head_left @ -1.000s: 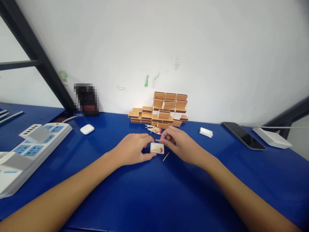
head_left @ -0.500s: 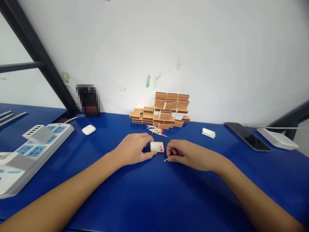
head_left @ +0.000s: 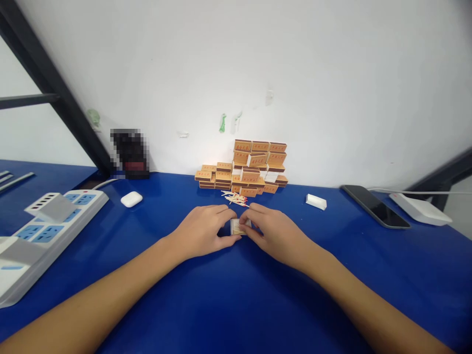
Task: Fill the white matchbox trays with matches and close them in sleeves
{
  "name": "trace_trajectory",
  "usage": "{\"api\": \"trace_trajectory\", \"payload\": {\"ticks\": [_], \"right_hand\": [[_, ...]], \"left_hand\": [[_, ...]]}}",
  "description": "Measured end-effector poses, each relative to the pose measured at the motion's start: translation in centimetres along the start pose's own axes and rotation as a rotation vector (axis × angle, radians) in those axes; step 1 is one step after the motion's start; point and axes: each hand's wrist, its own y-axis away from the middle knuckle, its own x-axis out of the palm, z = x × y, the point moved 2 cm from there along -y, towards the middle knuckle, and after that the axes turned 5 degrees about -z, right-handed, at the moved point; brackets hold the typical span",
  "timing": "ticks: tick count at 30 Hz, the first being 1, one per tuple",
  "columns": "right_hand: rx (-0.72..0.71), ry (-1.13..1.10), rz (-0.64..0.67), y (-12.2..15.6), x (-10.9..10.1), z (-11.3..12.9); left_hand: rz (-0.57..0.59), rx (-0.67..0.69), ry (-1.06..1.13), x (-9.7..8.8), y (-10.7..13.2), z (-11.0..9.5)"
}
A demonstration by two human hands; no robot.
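A small white matchbox tray lies on the blue table with several pale matches inside. My left hand grips the tray from its left side, thumb at the near edge and fingers at the far edge. Over the tray's right part, my right hand has thumb and forefinger pinched together on a match that its fingertips mostly cover. The match heads inside are hidden by these fingers. Just beyond both hands is a loose pile of red-tipped matches.
Stacked matchboxes stand against the wall behind the match pile. A white empty tray, a phone and a white device are on the right. On the left are a white earbud case and a power strip.
My right hand has moved left and slightly forward, carrying a match from beside the tray to over it. My left hand still grips the tray. The view has shifted slightly.
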Motion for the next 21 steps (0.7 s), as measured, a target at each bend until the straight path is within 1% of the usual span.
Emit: {"api": "trace_trajectory", "payload": {"ticks": [2, 4, 9, 13, 14, 16, 18, 19, 21], "right_hand": [[0.007, 0.0, 0.02, 0.1, 0.2, -0.1], [0.001, -0.053, 0.033, 0.2, 0.3, -0.3], [-0.029, -0.211, 0.041, 0.3, -0.4, -0.8], [0.031, -0.382, 0.098, -0.1, -1.0, -1.8], [0.06, -0.424, 0.086, -0.3, -1.0, -2.3], [0.114, -0.426, -0.008, -0.8, -0.8, -3.5], [0.141, -0.302, -0.14, -1.5, -0.3, -4.7], [0.142, -0.226, -0.181, -1.8, 0.1, -5.2], [0.146, -0.112, -0.21, -2.6, 0.8, -5.7]], "left_hand": [[0.001, 0.002, 0.014, 0.1, 0.0, 0.1], [-0.004, 0.001, 0.026, 0.1, 0.0, 0.2], [0.011, -0.044, 0.051, 0.0, 0.1, 0.2], [0.051, -0.041, 0.07, 0.1, 0.2, 0.1], [0.063, -0.037, 0.078, 0.1, 0.2, 0.1], [0.063, -0.035, 0.092, 0.2, 0.3, 0.0], [0.049, -0.029, 0.106, 0.3, 0.3, -0.2], [0.045, -0.024, 0.111, 0.3, 0.3, -0.3], [0.052, -0.012, 0.123, 0.3, 0.3, -0.5]]}}
